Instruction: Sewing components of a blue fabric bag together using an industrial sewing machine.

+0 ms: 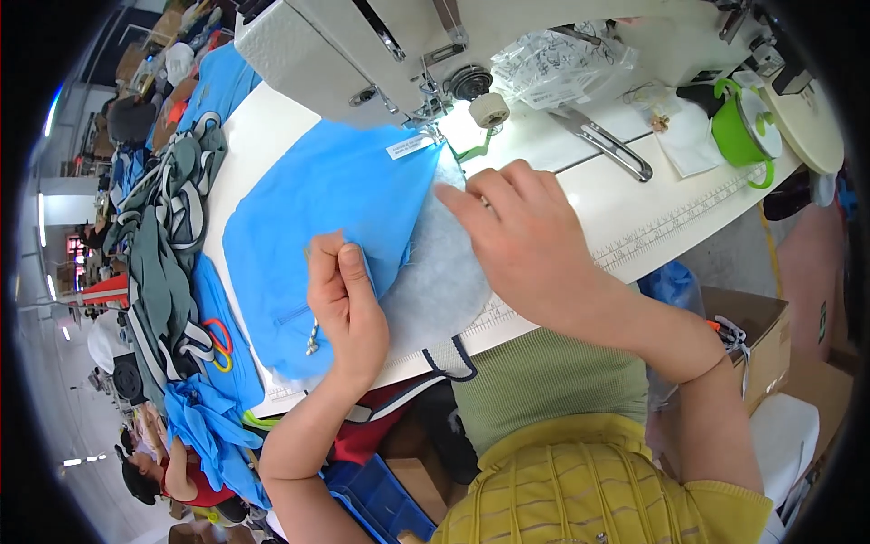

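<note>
A blue fabric piece [299, 208] with a small white label [410, 147] lies under the needle area of a white sewing machine [317, 63]. Pale grey fluffy material [439, 272] shows beneath its right edge. My left hand [344, 304] is closed over the blue piece, thumb pressed to the index finger, seemingly pinching its raised edge. Below that hand hangs a short patterned cord [313, 337]. My right hand [521, 222] has curled fingers above the grey material near the presser foot. What sits between those fingers is too hidden to name.
A utility knife [603, 145], clear plastic packaging [562, 68] and a green lidded pot [741, 131] stand right of the machine. Grey-green trimmed strips [168, 236] and orange-handled scissors [218, 344] lie left. A blue crate [385, 499] sits below; another person [181, 471] works farther left.
</note>
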Available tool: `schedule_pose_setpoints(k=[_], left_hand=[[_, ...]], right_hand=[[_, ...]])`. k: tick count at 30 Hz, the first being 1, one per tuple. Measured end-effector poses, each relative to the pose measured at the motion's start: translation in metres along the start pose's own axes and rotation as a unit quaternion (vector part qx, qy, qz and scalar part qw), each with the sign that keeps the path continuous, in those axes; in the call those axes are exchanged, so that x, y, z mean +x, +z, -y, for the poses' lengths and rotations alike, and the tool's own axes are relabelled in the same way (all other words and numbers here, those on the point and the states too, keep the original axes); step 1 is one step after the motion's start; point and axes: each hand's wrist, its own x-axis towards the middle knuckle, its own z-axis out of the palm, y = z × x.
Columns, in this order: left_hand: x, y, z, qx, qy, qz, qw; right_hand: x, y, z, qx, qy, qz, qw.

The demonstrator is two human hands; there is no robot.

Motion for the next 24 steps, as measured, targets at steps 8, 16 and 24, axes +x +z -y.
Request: schedule_pose_setpoints(k=[8,16,24], left_hand=[[0.005,0.014,0.002,0.075,0.172,0.148,0.971],[0.005,0.017,-0.004,0.180,0.151,0.256,0.938],[0.003,0.021,-0.008,0.225,0.173,0.252,0.925]], right_hand=[[0.006,0.015,-0.002,-0.081,-0.001,-0.025,0.996],[-0.014,-0.008,0.002,-0.047,0.005,0.027,0.999],[-0.055,-0.025,0.007,0.044,-0.013,0.005,0.999]])
